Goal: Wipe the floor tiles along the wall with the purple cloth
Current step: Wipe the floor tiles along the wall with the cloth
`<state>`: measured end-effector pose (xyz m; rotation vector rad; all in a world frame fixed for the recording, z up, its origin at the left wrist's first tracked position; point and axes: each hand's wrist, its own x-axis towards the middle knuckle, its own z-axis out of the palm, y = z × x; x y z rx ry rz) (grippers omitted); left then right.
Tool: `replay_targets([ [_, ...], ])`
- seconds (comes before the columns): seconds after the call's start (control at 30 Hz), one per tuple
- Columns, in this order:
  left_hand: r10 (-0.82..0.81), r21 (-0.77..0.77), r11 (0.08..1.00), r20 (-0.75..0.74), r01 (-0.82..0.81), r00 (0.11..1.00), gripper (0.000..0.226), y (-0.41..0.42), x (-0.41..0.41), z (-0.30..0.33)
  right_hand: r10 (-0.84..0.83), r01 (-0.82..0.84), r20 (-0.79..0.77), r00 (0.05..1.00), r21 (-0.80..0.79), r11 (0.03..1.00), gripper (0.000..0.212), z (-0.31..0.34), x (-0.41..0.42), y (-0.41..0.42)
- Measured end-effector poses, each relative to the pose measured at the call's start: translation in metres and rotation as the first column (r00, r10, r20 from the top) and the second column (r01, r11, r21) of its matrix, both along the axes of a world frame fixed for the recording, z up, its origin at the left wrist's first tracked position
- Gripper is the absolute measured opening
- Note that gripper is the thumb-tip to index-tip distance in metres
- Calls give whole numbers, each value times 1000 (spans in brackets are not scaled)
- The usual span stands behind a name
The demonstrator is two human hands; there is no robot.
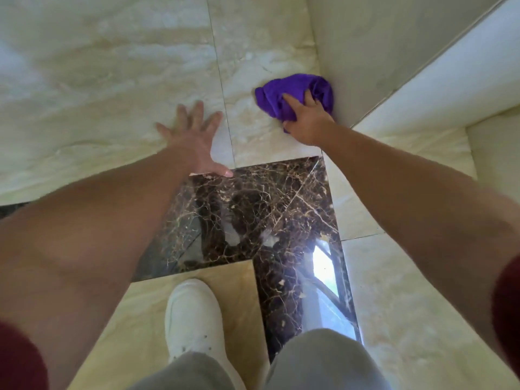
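Observation:
A bunched purple cloth lies on the cream marbled floor tiles, pressed up against the base of the pale wall on the right. My right hand rests on top of the cloth, its fingers curled into the fabric and holding it to the floor. To its left, my left hand lies flat on the tile with fingers spread, holding nothing; its thumb reaches the edge of the dark tile.
A dark brown veined tile band runs beneath my arms and reflects a window. My white shoe and grey trouser knees are at the bottom. A white wall corner juts out on the right.

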<state>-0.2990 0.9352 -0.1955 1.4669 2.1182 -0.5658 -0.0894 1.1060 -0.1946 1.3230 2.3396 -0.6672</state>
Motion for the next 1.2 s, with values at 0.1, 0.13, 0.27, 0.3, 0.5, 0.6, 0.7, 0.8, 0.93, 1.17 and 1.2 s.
replay_targets([
  [0.1, -15, -2, 1000, 2, 15, 1000, 146, 7, -21, 0, -18, 18, -13, 1000, 0, 1000, 74, 2, -10, 18],
  [0.13, -9, -3, 1000, 6, 9, 1000, 145, 11, -27, 1, -27, 27, -15, 1000, -16, 1000, 74, 2, -12, 21],
  [0.27, 75, -38, 997, 87, -72, 993, 145, 33, -41, 6, -29, 31, 23, 999, -62, 998, 77, 4, -20, 38],
  [0.3, 84, -48, 996, 106, -79, 991, 144, 33, -40, 7, -22, 25, 43, 999, -71, 997, 78, 5, -20, 38],
  [0.5, 52, -204, 978, 81, -35, 995, 144, 53, -42, 20, 57, -13, 213, 975, -204, 979, 86, 29, -32, 48],
  [0.6, 2, -286, 958, 73, 19, 997, 138, 68, -55, 32, 97, -32, 240, 966, -261, 965, 87, 38, -41, 60],
  [0.7, -95, -228, 966, 121, 121, 988, 123, 70, -72, 38, 93, -32, 225, 970, -262, 965, 87, 32, -38, 67],
  [0.8, -161, -159, 971, 121, 179, 980, 108, 71, -85, 45, 54, -14, 154, 987, -247, 969, 86, 27, -44, 80],
  [0.93, -191, -236, 947, 124, 216, 974, 100, 101, -116, 61, -20, 43, 104, 994, -232, 972, 87, 25, -71, 114],
  [1.17, -92, -152, 984, 36, 96, 995, 111, 126, -130, 131, -18, 61, 136, 991, -326, 943, 94, 38, -86, 126],
  [1.2, -95, -128, 987, 35, 99, 995, 111, 132, -133, 132, -26, 71, 144, 989, -317, 946, 93, 40, -84, 125],
])
